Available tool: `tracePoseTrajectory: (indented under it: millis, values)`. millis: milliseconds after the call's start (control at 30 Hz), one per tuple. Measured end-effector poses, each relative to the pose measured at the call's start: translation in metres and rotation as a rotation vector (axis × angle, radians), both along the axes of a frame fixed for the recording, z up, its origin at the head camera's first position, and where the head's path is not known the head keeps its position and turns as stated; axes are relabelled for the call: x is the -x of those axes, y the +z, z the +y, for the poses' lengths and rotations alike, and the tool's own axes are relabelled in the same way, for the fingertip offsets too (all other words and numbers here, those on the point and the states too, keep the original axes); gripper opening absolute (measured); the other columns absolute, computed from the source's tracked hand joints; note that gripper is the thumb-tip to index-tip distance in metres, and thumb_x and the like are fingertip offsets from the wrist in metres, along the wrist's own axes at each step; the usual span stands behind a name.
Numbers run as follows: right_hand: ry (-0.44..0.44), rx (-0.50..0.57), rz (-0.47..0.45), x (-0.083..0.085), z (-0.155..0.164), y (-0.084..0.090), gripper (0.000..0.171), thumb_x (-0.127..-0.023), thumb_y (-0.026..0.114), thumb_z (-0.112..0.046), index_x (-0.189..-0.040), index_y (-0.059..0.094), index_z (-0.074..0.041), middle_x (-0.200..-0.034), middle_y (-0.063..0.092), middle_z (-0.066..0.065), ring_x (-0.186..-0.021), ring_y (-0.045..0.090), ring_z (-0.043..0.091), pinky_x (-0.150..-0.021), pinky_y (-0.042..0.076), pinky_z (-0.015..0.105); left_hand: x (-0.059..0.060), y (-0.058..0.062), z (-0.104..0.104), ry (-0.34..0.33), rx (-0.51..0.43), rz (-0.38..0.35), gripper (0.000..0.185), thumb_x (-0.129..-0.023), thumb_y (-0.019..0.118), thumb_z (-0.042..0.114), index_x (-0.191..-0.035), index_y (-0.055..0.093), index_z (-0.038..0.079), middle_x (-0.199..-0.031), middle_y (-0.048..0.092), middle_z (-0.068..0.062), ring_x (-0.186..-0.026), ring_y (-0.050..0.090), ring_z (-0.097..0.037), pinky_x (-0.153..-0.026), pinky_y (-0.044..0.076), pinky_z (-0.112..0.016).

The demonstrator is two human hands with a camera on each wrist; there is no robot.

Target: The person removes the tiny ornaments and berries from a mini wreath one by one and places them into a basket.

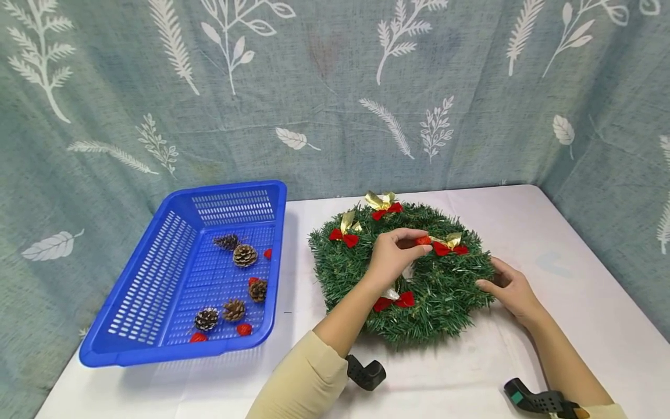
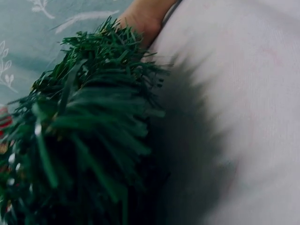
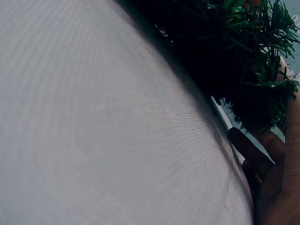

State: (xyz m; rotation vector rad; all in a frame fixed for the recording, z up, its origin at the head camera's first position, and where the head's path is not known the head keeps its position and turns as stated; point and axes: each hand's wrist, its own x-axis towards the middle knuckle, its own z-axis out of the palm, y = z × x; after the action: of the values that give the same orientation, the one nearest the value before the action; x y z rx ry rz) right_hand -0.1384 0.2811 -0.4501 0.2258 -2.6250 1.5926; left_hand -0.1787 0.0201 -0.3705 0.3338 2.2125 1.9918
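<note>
A green wreath (image 1: 439,291) lies on the white table (image 1: 549,326), with red-and-gold bows (image 1: 449,244) on it. My left hand (image 1: 419,244) reaches over the wreath's middle and pinches a small red ornament (image 1: 423,240) between thumb and fingertips, just left of one bow. At the wreath's right edge, my right hand (image 1: 489,276) grips the needles, thumb on top. The left wrist view shows blurred wreath needles (image 2: 84,126) close up. In the right wrist view, my fingers (image 3: 255,157) lie under the wreath's edge (image 3: 243,61).
A blue plastic basket (image 1: 157,279) stands at the left of the table, holding several pine cones (image 1: 244,255) and small red ornaments (image 1: 243,329). A leaf-print curtain (image 1: 335,87) hangs behind and to the sides. Bare table shows on the right (image 1: 576,244).
</note>
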Motion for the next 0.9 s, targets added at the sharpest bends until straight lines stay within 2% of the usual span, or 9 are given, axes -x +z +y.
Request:
tracePoseTrajectory:
  millis: [100, 233, 367, 633, 700, 767, 900]
  values:
    - [-0.002, -0.006, 0.005, 0.0, -0.001, 0.0, 0.066, -0.09, 0.062, -0.006, -0.141, 0.026, 0.015, -0.078, 0.046, -0.007, -0.065, 0.038, 0.004, -0.055, 0.035, 0.023, -0.003, 0.002, -0.006, -0.041, 0.039, 0.012, 0.03, -0.083, 0.074, 0.019, -0.112, 0.07, 0.014, -0.104, 0.067, 0.005, -0.089, 0.062, -0.007, -0.076, 0.054, -0.024]
    - [-0.005, -0.013, 0.016, 0.0, -0.001, -0.001, 0.065, -0.09, 0.062, -0.005, -0.141, 0.027, 0.014, -0.074, 0.044, -0.005, -0.063, 0.036, 0.004, -0.053, 0.034, 0.025, -0.007, 0.007, -0.012, -0.068, 0.062, 0.044, 0.03, -0.084, 0.073, 0.021, -0.112, 0.07, 0.013, -0.109, 0.065, 0.006, -0.09, 0.062, -0.007, -0.076, 0.054, -0.023]
    - [-0.002, -0.002, 0.022, 0.0, -0.001, -0.001, 0.065, -0.09, 0.062, -0.006, -0.141, 0.027, 0.014, -0.072, 0.042, -0.004, -0.062, 0.036, 0.005, -0.052, 0.033, 0.025, -0.011, 0.014, -0.019, -0.073, 0.061, 0.067, 0.029, -0.084, 0.073, 0.019, -0.112, 0.07, 0.011, -0.108, 0.065, 0.004, -0.09, 0.063, -0.008, -0.076, 0.054, -0.023]
    - [0.0, 0.004, 0.015, 0.0, -0.002, -0.001, 0.065, -0.091, 0.062, -0.007, -0.141, 0.027, 0.015, -0.077, 0.045, -0.005, -0.064, 0.037, 0.004, -0.054, 0.034, 0.024, -0.015, 0.024, -0.038, -0.062, 0.098, 0.088, 0.026, -0.082, 0.075, 0.018, -0.108, 0.072, 0.015, -0.106, 0.067, 0.004, -0.09, 0.064, -0.009, -0.077, 0.054, -0.024]
    - [-0.005, -0.007, 0.008, -0.001, -0.002, -0.001, 0.065, -0.091, 0.062, -0.008, -0.141, 0.027, 0.015, -0.084, 0.049, -0.004, -0.067, 0.038, 0.003, -0.055, 0.036, 0.023, -0.017, 0.028, -0.043, -0.062, 0.107, 0.088, 0.026, -0.082, 0.075, 0.018, -0.108, 0.072, 0.015, -0.106, 0.068, 0.003, -0.09, 0.064, -0.009, -0.076, 0.055, -0.024]
    - [-0.01, -0.019, 0.001, -0.001, -0.001, -0.002, 0.066, -0.091, 0.062, -0.009, -0.141, 0.026, 0.015, -0.095, 0.052, 0.003, -0.07, 0.04, 0.001, -0.057, 0.037, 0.021, -0.02, 0.032, -0.047, -0.062, 0.104, 0.088, 0.026, -0.082, 0.075, 0.017, -0.108, 0.072, 0.015, -0.107, 0.068, 0.002, -0.09, 0.065, -0.01, -0.077, 0.055, -0.025]
    - [-0.02, -0.032, -0.006, -0.001, -0.001, -0.002, 0.066, -0.092, 0.061, -0.009, -0.142, 0.025, 0.015, -0.118, 0.049, 0.008, -0.077, 0.042, -0.001, -0.062, 0.04, 0.017, -0.025, 0.043, -0.053, -0.06, 0.094, 0.091, 0.027, -0.082, 0.075, 0.017, -0.108, 0.071, 0.014, -0.106, 0.067, 0.001, -0.091, 0.065, -0.01, -0.078, 0.055, -0.025]
